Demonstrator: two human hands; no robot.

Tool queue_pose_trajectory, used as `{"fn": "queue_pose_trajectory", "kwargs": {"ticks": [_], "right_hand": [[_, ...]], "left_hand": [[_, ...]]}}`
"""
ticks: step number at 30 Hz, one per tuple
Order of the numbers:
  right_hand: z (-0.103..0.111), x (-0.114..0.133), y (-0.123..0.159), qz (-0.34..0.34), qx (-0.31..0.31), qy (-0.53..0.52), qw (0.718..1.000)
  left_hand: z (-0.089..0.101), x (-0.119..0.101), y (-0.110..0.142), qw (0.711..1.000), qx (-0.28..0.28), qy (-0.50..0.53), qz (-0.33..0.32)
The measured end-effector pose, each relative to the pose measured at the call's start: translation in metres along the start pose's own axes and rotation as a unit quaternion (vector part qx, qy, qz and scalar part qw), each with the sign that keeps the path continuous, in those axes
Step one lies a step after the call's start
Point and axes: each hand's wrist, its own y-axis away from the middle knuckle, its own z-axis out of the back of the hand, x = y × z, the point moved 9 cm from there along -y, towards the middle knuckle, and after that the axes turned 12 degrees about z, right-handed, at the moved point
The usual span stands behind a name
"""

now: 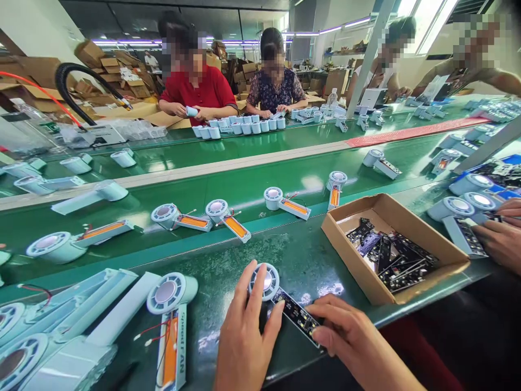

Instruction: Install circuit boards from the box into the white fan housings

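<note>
A light-blue handheld fan [264,282] lies on the bench in front of me, its round grille facing up. In its open handle sits a black circuit board [296,316]. My left hand [250,326] steadies the fan, fingers over the grille and thumb at the board's upper end. At the handle's lower end, my right hand [342,326] grips with thumb and fingers, touching the board's edge; what lies under those fingertips is hidden. Left of my hands is another fan [166,293] marked SpeedFAN, with an orange battery and loose wires showing in its handle.
A cardboard box [407,298] of loose circuit boards stands to the right. Beyond the bench, a green conveyor belt [203,190] carries several open fans. Stacked fans [61,336] fill the near left. A co-worker's hands [500,233] work at far right; other people sit across the line.
</note>
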Motion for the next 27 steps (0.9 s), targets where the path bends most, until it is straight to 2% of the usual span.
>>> {"fn": "queue_pose_trajectory", "kwargs": {"ticks": [3,6,9,12,16,21,24,27], "right_hand": [[-0.001,0.008,-0.008,0.022,0.0,-0.003,1.0],[-0.005,0.009,-0.017,0.011,0.052,-0.051,0.997],[-0.005,0.01,-0.032,0.008,0.086,-0.001,0.996],[-0.003,0.009,-0.043,-0.005,0.077,0.076,0.994],[-0.009,-0.001,-0.045,-0.068,0.079,0.05,0.993],[-0.008,0.002,-0.047,-0.059,0.077,0.046,0.994],[-0.013,0.005,-0.051,-0.03,0.082,-0.017,0.996],[-0.025,0.0,-0.053,-0.016,0.077,-0.18,0.98]], "left_hand": [[-0.003,0.003,0.002,1.0,0.008,0.02,0.002],[-0.008,0.008,0.006,0.999,0.014,0.048,0.011],[-0.011,0.011,0.009,0.997,0.011,0.08,0.02],[-0.011,0.011,0.011,0.996,0.008,0.085,0.014],[-0.012,0.012,0.011,0.997,0.01,0.074,0.009],[-0.016,0.018,0.013,0.995,-0.017,0.095,0.008],[-0.014,0.017,0.014,0.993,-0.028,0.112,-0.016],[-0.001,0.007,0.004,0.986,0.004,0.15,-0.068]]}}
